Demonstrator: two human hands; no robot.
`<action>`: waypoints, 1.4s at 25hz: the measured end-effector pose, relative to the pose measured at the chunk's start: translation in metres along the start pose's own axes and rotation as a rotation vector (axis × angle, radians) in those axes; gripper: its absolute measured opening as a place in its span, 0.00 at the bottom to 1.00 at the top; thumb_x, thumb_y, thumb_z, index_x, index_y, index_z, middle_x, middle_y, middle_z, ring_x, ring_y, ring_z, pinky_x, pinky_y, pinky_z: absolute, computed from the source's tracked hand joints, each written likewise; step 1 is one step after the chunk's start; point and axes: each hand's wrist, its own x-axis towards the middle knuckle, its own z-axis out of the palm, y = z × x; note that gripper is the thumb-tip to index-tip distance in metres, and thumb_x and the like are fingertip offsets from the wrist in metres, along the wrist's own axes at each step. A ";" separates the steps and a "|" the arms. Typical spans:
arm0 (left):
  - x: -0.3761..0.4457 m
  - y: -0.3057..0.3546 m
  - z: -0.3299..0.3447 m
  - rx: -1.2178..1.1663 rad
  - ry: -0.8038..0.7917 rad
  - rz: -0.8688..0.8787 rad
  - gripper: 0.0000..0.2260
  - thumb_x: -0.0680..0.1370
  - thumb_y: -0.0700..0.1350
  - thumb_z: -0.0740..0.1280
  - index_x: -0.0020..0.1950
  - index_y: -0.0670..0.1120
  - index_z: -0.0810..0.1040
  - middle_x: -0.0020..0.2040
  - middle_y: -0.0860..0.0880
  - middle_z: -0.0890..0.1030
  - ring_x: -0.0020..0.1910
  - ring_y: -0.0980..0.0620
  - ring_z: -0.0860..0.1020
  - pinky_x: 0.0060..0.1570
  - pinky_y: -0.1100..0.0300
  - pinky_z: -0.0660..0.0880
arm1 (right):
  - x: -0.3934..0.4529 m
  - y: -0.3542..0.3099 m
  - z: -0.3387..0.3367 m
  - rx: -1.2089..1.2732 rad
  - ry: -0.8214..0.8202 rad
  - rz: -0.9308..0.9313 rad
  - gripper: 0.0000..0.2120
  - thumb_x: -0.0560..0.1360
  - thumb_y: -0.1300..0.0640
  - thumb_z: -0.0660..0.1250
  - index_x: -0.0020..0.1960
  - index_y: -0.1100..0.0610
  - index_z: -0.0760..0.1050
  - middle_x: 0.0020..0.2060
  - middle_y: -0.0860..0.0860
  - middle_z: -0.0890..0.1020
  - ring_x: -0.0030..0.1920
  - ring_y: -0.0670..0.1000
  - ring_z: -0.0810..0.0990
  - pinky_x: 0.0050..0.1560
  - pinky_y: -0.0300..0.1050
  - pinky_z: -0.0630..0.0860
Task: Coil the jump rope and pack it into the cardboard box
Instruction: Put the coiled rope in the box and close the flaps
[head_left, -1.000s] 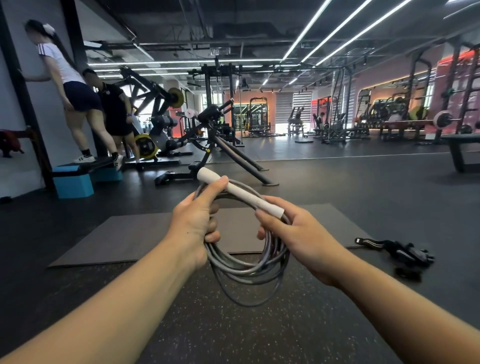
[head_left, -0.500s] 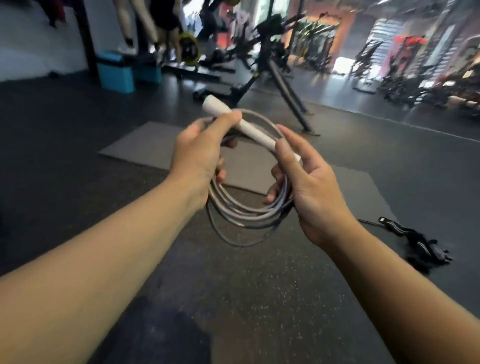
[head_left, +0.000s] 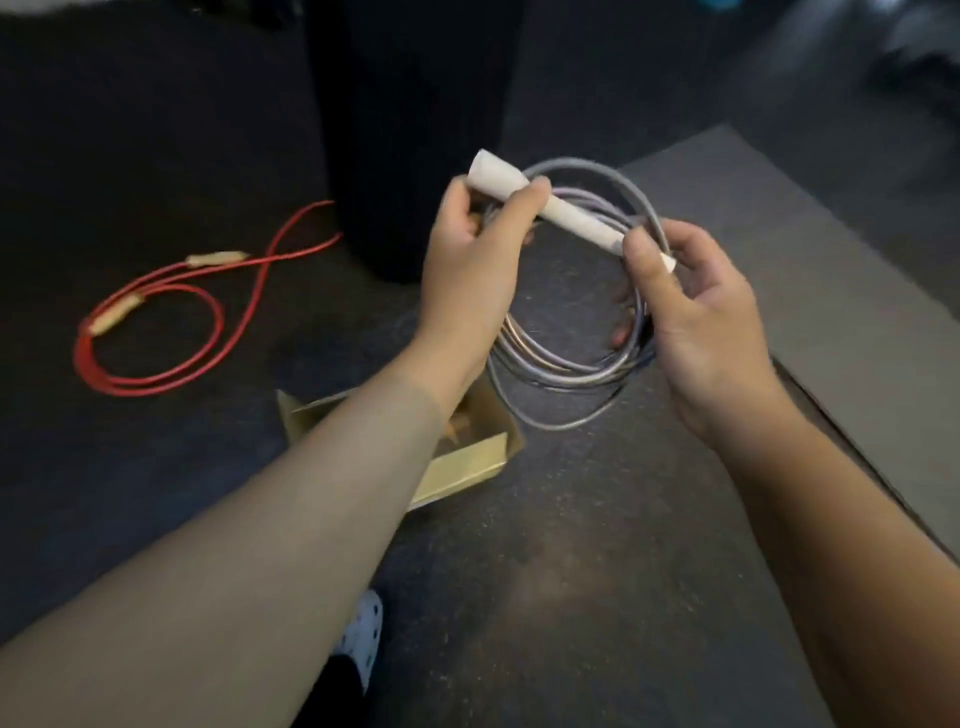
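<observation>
A grey jump rope (head_left: 558, 371) hangs in several loops between my hands, its white handle (head_left: 566, 215) lying across the top of the coil. My left hand (head_left: 475, 260) grips the handle's thick end together with the loops. My right hand (head_left: 696, 317) pinches the handle's thin end with thumb and fingers and holds the coil's right side. An open cardboard box (head_left: 467, 465) sits on the floor below my left forearm, which hides much of it; something tan lies inside.
A red jump rope (head_left: 150, 332) with wooden handles lies loose on the dark floor at left. A black cylinder-like object (head_left: 410, 130) stands behind the hands. A grey mat (head_left: 831, 291) covers the floor at right. A white shoe (head_left: 363, 631) shows at the bottom.
The view has swung down and left from the gym hall to the floor, bringing the box and the red rope into sight. Both hands still hold the coiled grey rope.
</observation>
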 end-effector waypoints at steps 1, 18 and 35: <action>0.009 -0.003 -0.020 -0.014 0.043 -0.039 0.12 0.78 0.52 0.70 0.58 0.48 0.80 0.47 0.53 0.82 0.40 0.61 0.80 0.43 0.62 0.73 | 0.013 0.002 0.020 -0.018 -0.068 0.017 0.09 0.80 0.50 0.69 0.59 0.52 0.79 0.35 0.48 0.79 0.30 0.50 0.77 0.31 0.48 0.79; 0.026 -0.259 -0.187 -0.089 0.605 -0.731 0.05 0.78 0.42 0.70 0.51 0.51 0.83 0.47 0.52 0.87 0.51 0.50 0.84 0.52 0.54 0.78 | 0.083 0.285 0.180 -0.302 -1.011 0.621 0.12 0.79 0.48 0.70 0.61 0.47 0.79 0.54 0.45 0.87 0.55 0.42 0.84 0.60 0.44 0.78; 0.110 -0.425 -0.241 0.175 0.416 -1.172 0.16 0.83 0.49 0.63 0.68 0.43 0.75 0.62 0.42 0.82 0.48 0.46 0.80 0.39 0.57 0.74 | 0.115 0.463 0.274 -0.933 -1.128 0.703 0.29 0.83 0.45 0.62 0.77 0.60 0.64 0.72 0.61 0.72 0.65 0.59 0.75 0.56 0.45 0.71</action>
